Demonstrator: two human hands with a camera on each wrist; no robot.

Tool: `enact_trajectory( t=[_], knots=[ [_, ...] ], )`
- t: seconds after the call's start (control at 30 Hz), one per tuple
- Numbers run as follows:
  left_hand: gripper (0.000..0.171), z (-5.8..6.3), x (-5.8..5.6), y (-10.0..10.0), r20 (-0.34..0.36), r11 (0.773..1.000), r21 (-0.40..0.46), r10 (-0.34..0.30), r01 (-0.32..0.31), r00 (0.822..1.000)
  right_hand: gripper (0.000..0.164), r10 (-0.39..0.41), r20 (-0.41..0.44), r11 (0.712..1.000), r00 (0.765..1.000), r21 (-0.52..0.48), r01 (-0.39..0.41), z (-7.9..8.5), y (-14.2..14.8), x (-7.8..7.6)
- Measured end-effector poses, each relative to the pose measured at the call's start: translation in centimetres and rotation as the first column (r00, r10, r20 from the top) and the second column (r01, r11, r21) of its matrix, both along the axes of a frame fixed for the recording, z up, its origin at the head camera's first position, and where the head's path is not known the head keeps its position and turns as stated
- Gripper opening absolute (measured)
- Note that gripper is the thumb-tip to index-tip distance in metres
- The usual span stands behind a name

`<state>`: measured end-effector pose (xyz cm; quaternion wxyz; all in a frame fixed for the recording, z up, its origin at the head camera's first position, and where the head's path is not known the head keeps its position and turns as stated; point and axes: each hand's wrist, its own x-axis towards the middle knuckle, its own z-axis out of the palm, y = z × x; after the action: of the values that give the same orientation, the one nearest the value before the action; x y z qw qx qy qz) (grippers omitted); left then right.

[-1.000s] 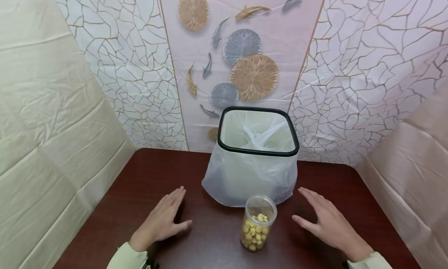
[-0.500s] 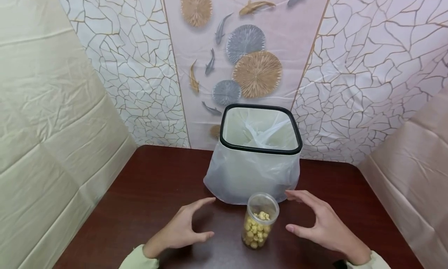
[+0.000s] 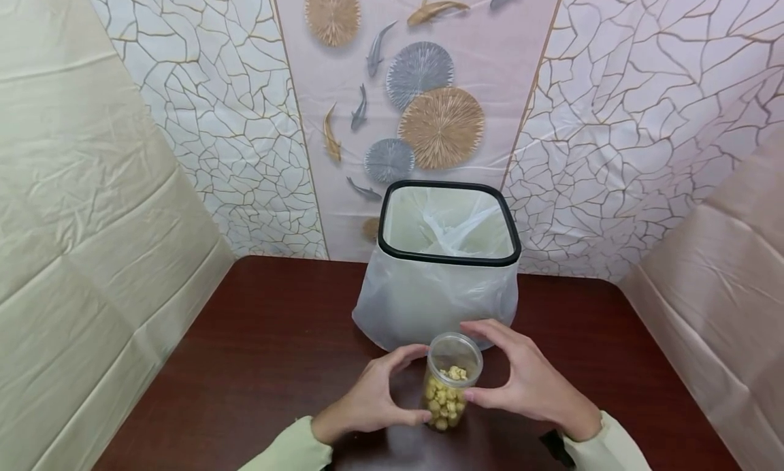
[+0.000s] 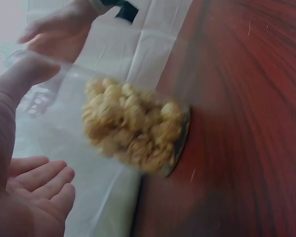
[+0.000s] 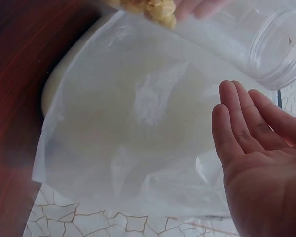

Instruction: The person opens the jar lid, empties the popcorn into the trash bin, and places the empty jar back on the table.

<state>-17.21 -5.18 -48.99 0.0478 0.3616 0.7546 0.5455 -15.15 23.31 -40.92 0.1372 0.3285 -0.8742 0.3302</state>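
Note:
A clear plastic jar (image 3: 454, 354), open at the top and part full of yellow popcorn (image 3: 446, 401), stands upright on the table. My left hand (image 3: 375, 397) is at its left side, thumb and fingers spread apart with the thumb tip beside the wall. From the right, my right hand (image 3: 531, 381) reaches around it, its thumb by the jar and its fingers behind the rim. In the right wrist view the fingers (image 5: 241, 118) are fairly straight and apart from the jar. Whether either thumb touches the plastic I cannot tell.
Behind the jar stands a white bin with a black rim (image 3: 450, 258) and a translucent bag (image 3: 422, 307) folded over its outside. The dark red table (image 3: 263, 335) ends at a patterned cloth backdrop (image 3: 245, 117). Beige cloth (image 3: 79, 253) hangs on both sides.
Both hands have moved inward, the left to the right and the right to the left, and now flank the jar closely. The jar has stayed in its place.

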Motion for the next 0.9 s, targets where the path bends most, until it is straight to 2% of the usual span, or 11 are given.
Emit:
enact_trajectory(
  t=[0.23,0.3,0.4,0.63,0.9],
  knots=[
    [0.088,-1.1,-0.4,2.8,0.101,0.99,0.132,-0.054,0.041,0.993,0.09,0.022,-0.02,1.0,1.0,-0.006,-0.022,-0.4,-1.0,-0.4],
    [0.089,-1.4,-0.5,3.4,0.11,0.984,0.168,-0.069,0.05,0.992,0.089,0.026,-0.023,1.0,0.999,-0.009,-0.026,-0.4,-1.2,-0.4],
    [0.087,-1.7,-0.5,4.4,0.09,0.978,0.201,-0.073,0.054,0.993,0.088,0.032,-0.016,0.999,0.999,-0.014,-0.032,-0.5,-1.5,-0.5],
    [0.077,-1.9,-0.3,5.5,0.057,0.974,0.225,-0.017,0.004,0.998,0.079,0.043,-0.002,0.999,0.999,-0.029,-0.043,-0.5,-1.8,-0.7],
    [0.075,-1.7,-0.2,5.3,-0.076,0.973,0.231,0.033,-0.014,0.997,0.079,0.07,-0.035,0.997,0.997,-0.026,-0.071,-0.4,-1.8,-0.8]
  ],
)
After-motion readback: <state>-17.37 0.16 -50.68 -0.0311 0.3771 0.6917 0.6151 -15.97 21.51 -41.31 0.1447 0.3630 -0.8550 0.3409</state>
